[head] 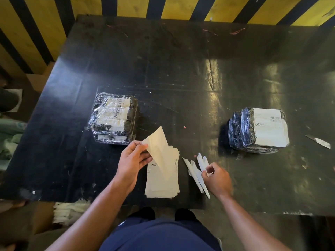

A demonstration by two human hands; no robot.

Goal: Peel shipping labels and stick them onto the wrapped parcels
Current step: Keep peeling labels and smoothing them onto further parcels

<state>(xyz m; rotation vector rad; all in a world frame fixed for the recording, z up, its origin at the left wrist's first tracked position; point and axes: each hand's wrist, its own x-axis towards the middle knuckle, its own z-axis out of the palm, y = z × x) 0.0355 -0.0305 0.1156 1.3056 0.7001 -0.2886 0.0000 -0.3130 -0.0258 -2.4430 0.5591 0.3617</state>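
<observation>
Label (157, 147) pinched by its corner in left hand (133, 160) above label stack (163, 180) on bench (181, 69), right hand (216, 178) fingers closed on backing strips (196, 175); peel apparently done, next press onto unlabelled parcel (113, 117).

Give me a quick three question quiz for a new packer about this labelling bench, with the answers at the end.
1. True or false: the left hand pinches a sheet lifted above the label stack.
2. Which lies by the right hand?
A. a roll of tape
B. narrow white strips
C. a marker pen
3. Fill in: the right parcel stack on the dark table carries one large white ____ on top.

Key:
1. True. The lifted sheet is held at its corner.
2. B.
3. label. The left parcel stack shows only smaller barcoded slips under its clear wrap.
</observation>
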